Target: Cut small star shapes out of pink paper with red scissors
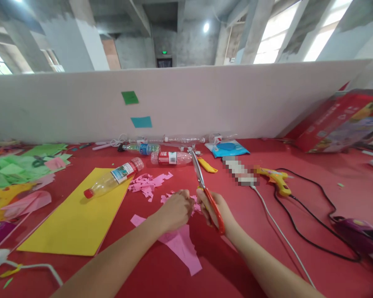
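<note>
My right hand (pixel 219 207) grips a pair of scissors (pixel 216 212) with orange-red handles, the metal blades pointing up and away from me. Close beside it, my left hand (pixel 179 210) is closed, fingers curled together; whatever it pinches is hidden. Under my left hand and wrist lies a pink sheet of paper (pixel 183 248) with a ragged cut edge. Small pink paper scraps (pixel 146 184) are heaped just beyond the hands, and more peek out between them.
Left of my hands, a plastic bottle (pixel 122 174) with a red cap rests on yellow paper (pixel 71 219). More bottles (pixel 170 157) lie along the white partition (pixel 189 103). At right are a yellow glue gun (pixel 276 179), its black cord and a white cable (pixel 278 227).
</note>
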The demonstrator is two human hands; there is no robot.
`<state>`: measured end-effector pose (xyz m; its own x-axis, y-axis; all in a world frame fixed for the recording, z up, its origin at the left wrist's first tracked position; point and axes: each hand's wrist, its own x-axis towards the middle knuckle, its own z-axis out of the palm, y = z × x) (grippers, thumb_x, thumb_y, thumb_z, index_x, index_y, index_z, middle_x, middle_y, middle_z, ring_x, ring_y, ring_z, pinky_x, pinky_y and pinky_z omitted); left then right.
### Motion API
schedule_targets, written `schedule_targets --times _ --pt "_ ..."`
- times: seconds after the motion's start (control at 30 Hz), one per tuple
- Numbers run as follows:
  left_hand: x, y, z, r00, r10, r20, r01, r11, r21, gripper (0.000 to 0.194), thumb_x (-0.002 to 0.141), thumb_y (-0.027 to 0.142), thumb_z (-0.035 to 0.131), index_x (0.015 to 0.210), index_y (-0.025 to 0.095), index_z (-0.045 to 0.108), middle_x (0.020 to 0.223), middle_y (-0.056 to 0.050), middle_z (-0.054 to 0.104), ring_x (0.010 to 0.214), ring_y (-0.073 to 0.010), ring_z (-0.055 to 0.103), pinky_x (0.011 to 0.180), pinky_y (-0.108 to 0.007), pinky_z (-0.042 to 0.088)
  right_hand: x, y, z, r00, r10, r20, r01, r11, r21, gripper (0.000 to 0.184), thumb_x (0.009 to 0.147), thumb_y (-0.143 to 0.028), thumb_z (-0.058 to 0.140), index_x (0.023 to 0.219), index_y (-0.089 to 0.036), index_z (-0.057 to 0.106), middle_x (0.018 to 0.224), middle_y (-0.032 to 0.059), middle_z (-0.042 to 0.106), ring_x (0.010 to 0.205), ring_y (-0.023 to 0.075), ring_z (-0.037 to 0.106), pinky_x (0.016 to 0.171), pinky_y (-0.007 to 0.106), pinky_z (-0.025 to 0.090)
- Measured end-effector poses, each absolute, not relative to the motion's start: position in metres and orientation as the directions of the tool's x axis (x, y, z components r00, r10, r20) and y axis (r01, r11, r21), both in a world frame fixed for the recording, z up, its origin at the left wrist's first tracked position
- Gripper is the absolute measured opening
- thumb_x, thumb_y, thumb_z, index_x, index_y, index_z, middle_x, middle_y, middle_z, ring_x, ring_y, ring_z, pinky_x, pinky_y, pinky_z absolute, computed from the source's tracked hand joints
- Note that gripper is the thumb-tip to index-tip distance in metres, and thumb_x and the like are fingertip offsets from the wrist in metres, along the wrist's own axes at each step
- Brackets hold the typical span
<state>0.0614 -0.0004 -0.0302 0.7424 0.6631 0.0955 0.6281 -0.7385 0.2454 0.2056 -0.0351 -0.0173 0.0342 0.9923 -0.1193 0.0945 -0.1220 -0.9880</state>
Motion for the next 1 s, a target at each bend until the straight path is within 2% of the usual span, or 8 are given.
schedule_targets --times 0.3,0.4,0.53,0.67,0.77,0.87,0.97,1.0 --pt "0.061 0.018 -0.033 0.664 0.732 0.149 0.707 -0.681 0.192 0.01 0.081 0.021 0.054 0.086 0.016 0.061 0.091 -0.01 0.057 0.086 -0.0243 0.055 0.078 -0.038 0.045 0.205 -0.031 -0.02 0.034 0.999 -0.033 0.056 -0.035 -0.998 0.049 0.069 -0.062 0.065 0.054 -0.022 0.041 0.033 -0.0093 0.037 0.025 0.0061 0.035 0.028 0.018 0.027" --pt "0.03 0.026 -0.023 0.614 0.764 0.197 0.735 -0.645 0.21 0.021 0.086 0.031 0.051 0.096 0.015 0.059 0.1 -0.011 0.055 0.095 -0.0254 0.053 0.086 -0.041 0.044 0.204 -0.03 -0.019 0.049 0.998 -0.042 0.023 -0.043 -0.999 0.05 0.069 -0.063 0.064 0.055 -0.022 0.037 0.033 -0.0103 0.035 0.025 0.0061 0.034 0.028 0.018 0.027" --pt "-0.005 0.029 -0.022 0.533 0.814 0.23 0.739 -0.58 0.344 0.034 0.083 0.04 0.057 0.111 0.02 0.057 0.112 -0.009 0.053 0.109 -0.0264 0.05 0.094 -0.044 0.042 0.203 -0.031 -0.016 0.063 0.997 -0.053 0.003 -0.053 -0.999 0.048 0.074 -0.063 0.059 0.058 -0.023 0.038 0.033 -0.0111 0.033 0.024 0.0059 0.032 0.028 0.018 0.027" --pt "-0.008 0.024 -0.036 0.649 0.722 0.239 0.688 -0.691 0.22 0.052 0.078 0.047 0.065 0.12 0.019 0.056 0.121 -0.012 0.051 0.116 -0.0307 0.046 0.099 -0.049 0.037 0.202 -0.033 -0.015 0.067 0.996 -0.056 0.017 -0.057 -0.998 0.048 0.074 -0.062 0.06 0.058 -0.022 0.038 0.032 -0.0108 0.035 0.024 0.0055 0.033 0.029 0.017 0.026" --pt "0.001 0.025 -0.046 0.697 0.667 0.264 0.67 -0.737 0.09 0.035 0.085 0.041 0.058 0.11 0.017 0.061 0.111 -0.012 0.055 0.105 -0.0276 0.051 0.092 -0.044 0.041 0.202 -0.033 -0.017 0.066 0.995 -0.074 0.035 -0.077 -0.996 0.052 0.07 -0.063 0.063 0.055 -0.023 0.034 0.032 -0.011 0.034 0.023 0.0055 0.033 0.027 0.017 0.024" --pt "0.004 0.034 -0.049 0.525 0.769 0.364 0.825 -0.565 0.005 0.015 0.087 0.023 0.053 0.095 0.016 0.063 0.098 -0.012 0.058 0.094 -0.0279 0.053 0.084 -0.044 0.043 0.201 -0.032 -0.019 0.06 0.994 -0.091 0.056 -0.094 -0.994 0.053 0.069 -0.065 0.063 0.054 -0.023 0.034 0.031 -0.0107 0.034 0.023 0.0055 0.034 0.027 0.017 0.025" --pt "-0.001 0.039 -0.045 0.431 0.805 0.407 0.873 -0.486 0.037 0.018 0.087 0.015 0.048 0.099 0.014 0.062 0.105 -0.015 0.055 0.097 -0.0297 0.051 0.086 -0.047 0.041 0.201 -0.032 -0.02 0.051 0.993 -0.107 0.073 -0.111 -0.991 0.052 0.069 -0.065 0.062 0.055 -0.022 0.037 0.03 -0.0106 0.035 0.023 0.0057 0.034 0.028 0.017 0.026" --pt "-0.003 0.038 -0.042 0.404 0.808 0.428 0.866 -0.488 0.105 0.017 0.087 0.016 0.049 0.099 0.016 0.061 0.106 -0.014 0.055 0.099 -0.0288 0.051 0.088 -0.046 0.04 0.202 -0.033 -0.019 0.049 0.992 -0.113 0.078 -0.117 -0.99 0.051 0.07 -0.065 0.062 0.055 -0.022 0.038 0.03 -0.0105 0.035 0.023 0.006 0.035 0.028 0.017 0.026"
